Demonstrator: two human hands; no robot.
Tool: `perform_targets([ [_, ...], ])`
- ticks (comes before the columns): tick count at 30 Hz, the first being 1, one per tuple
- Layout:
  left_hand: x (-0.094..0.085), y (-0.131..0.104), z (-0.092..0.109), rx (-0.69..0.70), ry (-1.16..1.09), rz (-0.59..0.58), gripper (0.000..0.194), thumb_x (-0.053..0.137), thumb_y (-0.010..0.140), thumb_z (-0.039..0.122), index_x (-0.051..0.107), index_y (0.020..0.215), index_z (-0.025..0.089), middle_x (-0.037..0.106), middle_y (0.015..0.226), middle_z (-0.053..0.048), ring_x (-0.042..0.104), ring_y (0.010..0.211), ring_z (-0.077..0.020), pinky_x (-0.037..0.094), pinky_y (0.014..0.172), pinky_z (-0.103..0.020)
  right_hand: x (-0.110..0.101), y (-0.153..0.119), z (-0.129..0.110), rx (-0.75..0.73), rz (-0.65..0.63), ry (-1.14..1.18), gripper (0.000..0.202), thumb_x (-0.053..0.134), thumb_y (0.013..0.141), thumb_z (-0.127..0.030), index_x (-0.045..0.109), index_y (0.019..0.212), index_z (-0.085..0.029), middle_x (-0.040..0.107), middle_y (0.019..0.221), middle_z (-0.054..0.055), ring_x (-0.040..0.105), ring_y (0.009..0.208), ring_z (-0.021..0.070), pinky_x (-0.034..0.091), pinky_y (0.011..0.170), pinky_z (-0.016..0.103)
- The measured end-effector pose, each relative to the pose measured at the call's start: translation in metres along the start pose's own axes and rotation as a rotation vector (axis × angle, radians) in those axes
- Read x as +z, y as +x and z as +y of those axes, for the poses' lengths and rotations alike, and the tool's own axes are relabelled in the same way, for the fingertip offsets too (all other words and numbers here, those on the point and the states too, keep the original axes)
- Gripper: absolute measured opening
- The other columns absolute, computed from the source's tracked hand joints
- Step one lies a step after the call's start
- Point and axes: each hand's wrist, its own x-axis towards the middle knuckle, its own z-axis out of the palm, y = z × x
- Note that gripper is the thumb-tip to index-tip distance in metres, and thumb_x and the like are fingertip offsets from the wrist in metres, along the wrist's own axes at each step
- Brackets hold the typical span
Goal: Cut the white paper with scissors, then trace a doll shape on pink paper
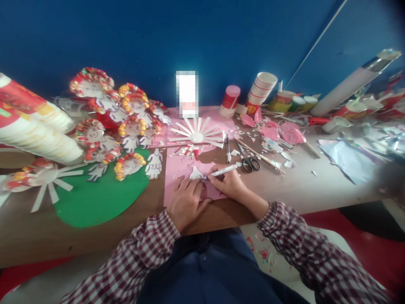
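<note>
My right hand (232, 183) is closed around a white marker pen (223, 170), its tip low against a small white paper cutout (196, 172) with dark outlines. My left hand (186, 200) lies spread over the near part of that cutout, fingers resting on the pink paper (171, 169) beneath it. Part of the cutout is hidden under my fingers. A finished-looking paper doll body (154, 164) lies to the left of the pink paper. Beyond my hands is a paper cup cut into strips and fanned out (196, 137).
Paper dolls with coiled red and yellow hair (131, 131) and a green paper sheet (104, 194) lie left, beside stacked paper cups (34, 126). To the right are black-handled scissors (251, 164), a dark pen (228, 148), sticks, pink scraps and another cup stack (261, 90).
</note>
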Motion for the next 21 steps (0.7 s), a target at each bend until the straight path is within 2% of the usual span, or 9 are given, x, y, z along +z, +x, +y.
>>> perform_targets([
  [9, -0.0012, -0.0002, 0.0006, -0.002, 0.019, -0.01, 0.039, 0.049, 0.084, 0.042, 0.058, 0.108, 0.013, 0.061, 0.109, -0.012, 0.051, 0.101, -0.0287, 0.03, 0.099, -0.048, 0.001, -0.0001, 0.0042, -0.015, -0.005, 0.02, 0.011, 0.053, 0.081, -0.025, 0.06, 0.077, -0.018, 0.063, 0.07, 0.001, 0.056, 0.061, 0.013, 0.041, 0.057, 0.022],
  [21, -0.0023, 0.0003, 0.0012, -0.006, 0.023, -0.019, 0.043, 0.048, 0.084, 0.045, 0.058, 0.11, 0.012, 0.061, 0.11, -0.012, 0.052, 0.102, -0.0284, 0.03, 0.1, -0.047, 0.0011, -0.001, 0.0047, 0.008, -0.004, -0.034, 0.013, 0.055, 0.08, -0.029, 0.06, 0.077, -0.018, 0.062, 0.066, 0.0, 0.055, 0.059, 0.0124, 0.04, 0.056, 0.022],
])
